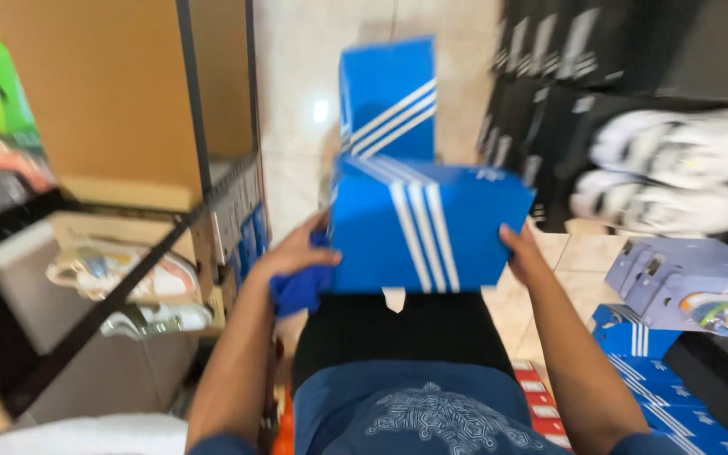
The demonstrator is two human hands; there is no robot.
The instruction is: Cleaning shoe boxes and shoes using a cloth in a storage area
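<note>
I hold a blue shoebox with white stripes [427,227] in front of my body, one hand on each side. My left hand [297,253] grips its left end and also pinches a blue cloth [301,291] against it. My right hand [522,251] presses on its right end. A second blue striped box [388,97] stands upright just behind the held one. A small white tag hangs under the held box.
A metal shelf rack [204,168] with shoes and boxes stands at left. Black boxes [549,50] and white sneakers [676,177] fill the right. A lavender box [684,282] sits on stacked blue boxes [659,388] at lower right. Tiled floor lies beyond.
</note>
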